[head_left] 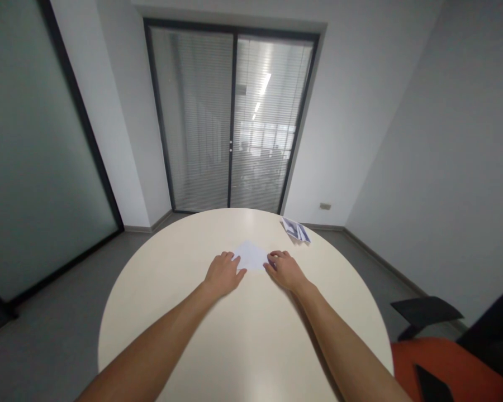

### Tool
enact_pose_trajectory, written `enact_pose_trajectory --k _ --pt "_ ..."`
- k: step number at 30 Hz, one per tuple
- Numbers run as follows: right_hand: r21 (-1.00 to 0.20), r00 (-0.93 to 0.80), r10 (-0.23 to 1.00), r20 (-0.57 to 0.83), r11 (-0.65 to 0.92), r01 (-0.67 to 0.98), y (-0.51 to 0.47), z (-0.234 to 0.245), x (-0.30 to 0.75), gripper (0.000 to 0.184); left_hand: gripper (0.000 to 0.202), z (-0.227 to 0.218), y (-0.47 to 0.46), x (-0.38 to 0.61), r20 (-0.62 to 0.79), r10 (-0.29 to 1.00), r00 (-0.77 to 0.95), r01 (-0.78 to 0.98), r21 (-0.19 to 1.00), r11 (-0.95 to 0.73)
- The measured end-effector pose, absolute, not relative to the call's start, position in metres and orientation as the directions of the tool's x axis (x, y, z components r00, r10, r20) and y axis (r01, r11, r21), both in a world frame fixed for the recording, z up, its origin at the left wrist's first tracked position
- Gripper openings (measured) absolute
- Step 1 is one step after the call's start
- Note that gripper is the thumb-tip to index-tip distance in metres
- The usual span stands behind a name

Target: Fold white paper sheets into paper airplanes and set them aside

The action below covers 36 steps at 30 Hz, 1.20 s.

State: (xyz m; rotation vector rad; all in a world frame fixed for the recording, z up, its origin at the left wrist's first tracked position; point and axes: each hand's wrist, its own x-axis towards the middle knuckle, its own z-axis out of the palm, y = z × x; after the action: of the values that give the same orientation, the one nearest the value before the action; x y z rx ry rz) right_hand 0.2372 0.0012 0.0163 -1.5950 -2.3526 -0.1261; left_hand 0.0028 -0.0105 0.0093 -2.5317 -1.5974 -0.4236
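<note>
A piece of white paper (250, 255) lies flat on the round table, with a pointed far end and a straight near edge, like a folded triangle. My left hand (223, 273) rests at its left corner, palm down, thumb and index finger spread apart and touching the paper's edge. At the right corner, my right hand (288, 271) has its fingers bent in toward the thumb, closed on the paper's edge. Exactly how the right fingertips meet the paper is too small to make out.
The round cream table (159, 296) fills the middle. A printed, folded paper (295, 230) lies near its far right rim. An orange-seated chair (452, 365) with black armrests stands at the right. Behind are a glass door with blinds (197, 123) and a wall socket (325, 206).
</note>
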Motion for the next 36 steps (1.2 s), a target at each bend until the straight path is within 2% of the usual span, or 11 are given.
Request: enact_pose_trajectory --k 12,17,23,29,36 --pt "-0.156 -0.393 0.884 0.254 0.438 0.885 0.006 0.010 0.247 0.034 0.038 0.007 -0.003 -0.003 0.271 0.849 0.453 0.882 0.002 -0.471" --pt "-0.217 -0.458 0.849 0.264 0.515 0.829 0.007 0.006 0.248 0.034 0.040 0.002 0.000 -0.003 0.268 0.849 0.456 0.874 0.045 -0.484" --pt "-0.255 -0.476 0.846 0.239 0.528 0.810 0.009 -0.003 0.249 0.052 0.044 -0.005 0.005 -0.004 0.261 0.834 0.486 0.845 0.102 -0.525" --pt "-0.297 -0.463 0.856 0.229 0.514 0.805 0.011 -0.004 0.250 0.053 0.040 0.004 0.005 -0.010 0.233 0.825 0.515 0.826 0.124 -0.551" --pt "-0.292 -0.473 0.849 0.235 0.526 0.799 0.008 0.000 0.249 0.048 0.032 0.009 0.006 -0.015 0.251 0.802 0.542 0.796 0.153 -0.586"
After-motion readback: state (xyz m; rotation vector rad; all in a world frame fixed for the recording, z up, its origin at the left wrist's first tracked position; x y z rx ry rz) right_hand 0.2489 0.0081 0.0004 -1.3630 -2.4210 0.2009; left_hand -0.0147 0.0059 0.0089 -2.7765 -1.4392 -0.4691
